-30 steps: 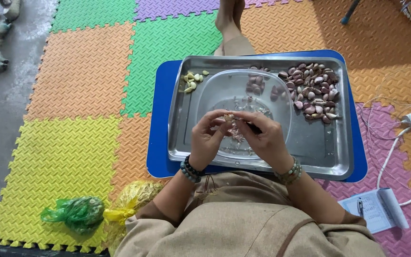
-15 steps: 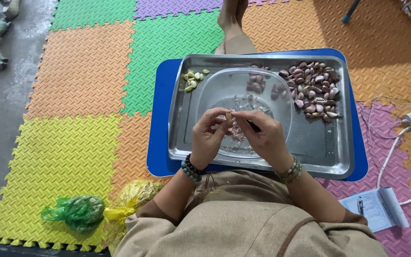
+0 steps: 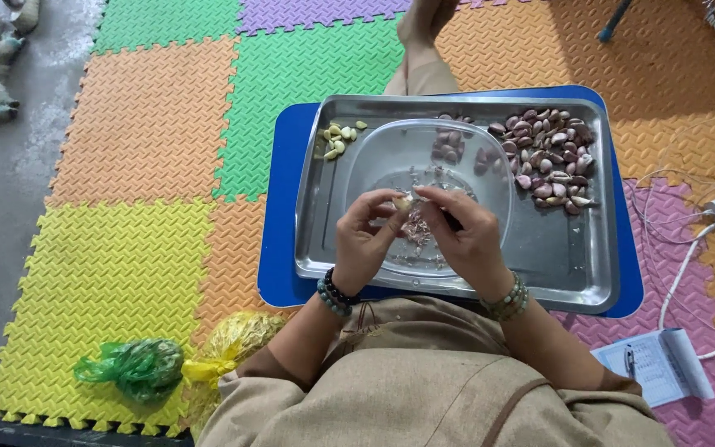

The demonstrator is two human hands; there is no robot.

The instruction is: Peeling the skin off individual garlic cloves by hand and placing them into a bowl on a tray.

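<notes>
Left hand (image 3: pixel 363 240) and right hand (image 3: pixel 463 236): both pinched on one garlic clove (image 3: pixel 405 201), held above clear bowl (image 3: pixel 490 153) in steel tray (image 3: pixel 577 273). Unpeeled cloves (image 3: pixel 548 157) right of bowl, peeled cloves (image 3: pixel 337 136) left.

A single head-worn camera looks steeply down from close above the person's lap, facing the steel tray (image 3: pixel 457 273) and the foam-mat floor (image 3: pixel 142 124) ahead.
</notes>
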